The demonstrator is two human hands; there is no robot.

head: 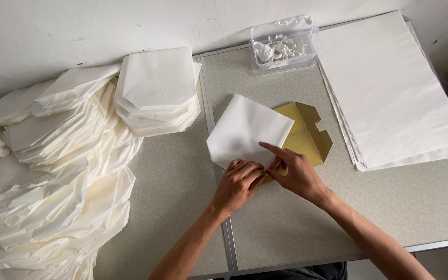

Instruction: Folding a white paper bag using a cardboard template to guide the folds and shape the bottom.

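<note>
I've got both hands down on the folded white paper (247, 129), which lies near the middle of the counter (286, 223), half covering a gold cardboard template (307, 136) that sticks out at its right side. My left hand (238, 182) is curled over the paper's near edge, fingers (250, 171) bent and pressing down on the fold; I can't tell if they actually pinch a flap or just hold it flat. My right hand (297, 173) sits just beside it, index finger stretched along the near edge of the paper, the rest loosely curled, touching the gold card underneath. Risks as I judge them: the paper is thin and looks slick, so if the left hand lets up while the right one runs the crease, the sheet could slide off the template and the fold would land crooked. Pressing too hard at the corner where both hands meet could tear or wrinkle it. The template itself lies loose on the counter, so a sideways push may turn it under the paper. The two counter halves meet at a metal seam (219, 171) right by the left hand; an edge could catch there. The stack of flat sheets (390, 88) on the right, the stack of folded pieces (156, 91) and the heap of done ones (53, 181) on the left lie well apart, the clear plastic tub (284, 44) too, so little risk of knocking them.
</note>
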